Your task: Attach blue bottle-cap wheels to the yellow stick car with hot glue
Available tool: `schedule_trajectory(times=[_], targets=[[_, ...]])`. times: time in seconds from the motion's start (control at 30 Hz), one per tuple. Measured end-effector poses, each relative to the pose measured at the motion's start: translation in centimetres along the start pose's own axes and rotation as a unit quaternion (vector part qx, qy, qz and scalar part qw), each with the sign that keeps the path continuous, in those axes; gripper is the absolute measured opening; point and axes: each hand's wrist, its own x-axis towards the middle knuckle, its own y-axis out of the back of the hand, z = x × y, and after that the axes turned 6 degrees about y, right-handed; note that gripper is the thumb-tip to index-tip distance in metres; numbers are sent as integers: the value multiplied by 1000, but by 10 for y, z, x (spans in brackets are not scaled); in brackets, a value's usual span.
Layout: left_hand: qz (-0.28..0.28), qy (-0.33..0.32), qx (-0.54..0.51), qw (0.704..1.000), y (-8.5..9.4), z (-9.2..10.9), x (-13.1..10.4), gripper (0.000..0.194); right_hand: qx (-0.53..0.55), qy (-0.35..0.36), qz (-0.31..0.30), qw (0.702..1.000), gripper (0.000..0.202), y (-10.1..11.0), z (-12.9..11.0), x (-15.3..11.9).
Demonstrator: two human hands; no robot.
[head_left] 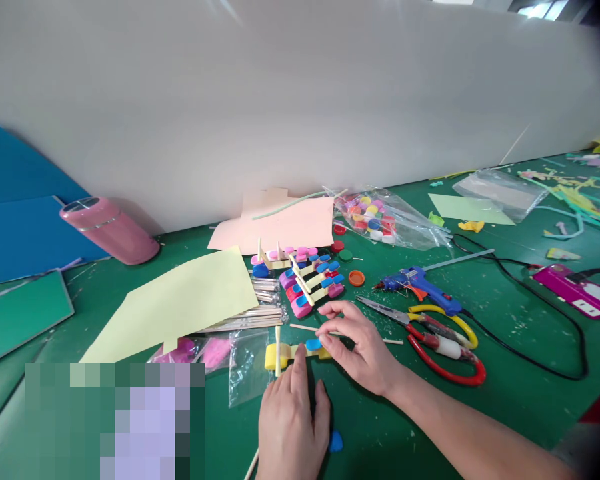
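Note:
A small yellow piece (pixel 275 357) with a wooden stick (pixel 279 343) across it lies on the green table. My left hand (pixel 294 417) is below it, index finger stretched onto its pale middle strip, thumb apart. My right hand (pixel 360 347) is at its right end, fingers slightly bent and apart, fingertips by the blue bit (pixel 313 345) on top; whether they pinch anything is hard to tell. Thin sticks (pixel 393 341) lie beneath my right hand. Just above stand similar assembled pieces (pixel 303 303) in pink, red, purple and blue. A blue lump (pixel 335 441) lies beside my left hand.
Right of my right hand are scissors (pixel 447 347) and a blue glue gun (pixel 420 285) with a black cable. Yellow paper (pixel 180 300), stick packs (pixel 245 319) and a pink bottle (pixel 113 230) are left. Behind lie pink paper (pixel 280 223) and a bag of colourful caps (pixel 380 223).

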Motion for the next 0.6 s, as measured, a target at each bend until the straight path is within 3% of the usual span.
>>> schedule_trajectory(times=[0.27,0.6], targets=[[17,4,-49,999,2,1,-1,40,-9,31,-13,999,21,1,2,-1],[11,14,-86,996,-3,1,-6,41,-18,36,-29,999,16,-5,5,1]])
